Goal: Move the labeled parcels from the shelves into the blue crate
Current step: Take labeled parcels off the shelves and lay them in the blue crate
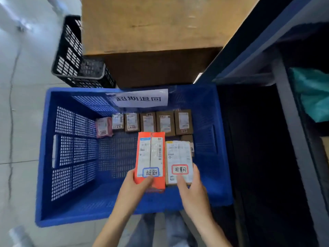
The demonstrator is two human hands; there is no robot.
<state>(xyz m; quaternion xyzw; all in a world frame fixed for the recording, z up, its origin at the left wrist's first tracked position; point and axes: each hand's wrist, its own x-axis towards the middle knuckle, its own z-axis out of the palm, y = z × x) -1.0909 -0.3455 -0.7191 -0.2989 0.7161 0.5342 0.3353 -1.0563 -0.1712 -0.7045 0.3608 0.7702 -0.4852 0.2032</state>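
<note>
A large blue crate [71,207] stands on the floor below me, with a white paper sign [138,98] on its far wall. My left hand [137,186] grips the near end of an orange parcel [150,154] bearing a blue-framed label. My right hand [190,189] holds a brown parcel [179,157] with a red-framed label beside it. Both parcels hover over the crate's inside. Along the far wall of the crate lie several small labeled parcels [165,123], among them a pink one [104,127].
A black crate [71,56] stands behind the blue one at the left. A big cardboard box [151,24] rises at the back. Blue shelving [249,56] runs along the right, with a teal bag [313,93] on a shelf. Grey floor lies to the left.
</note>
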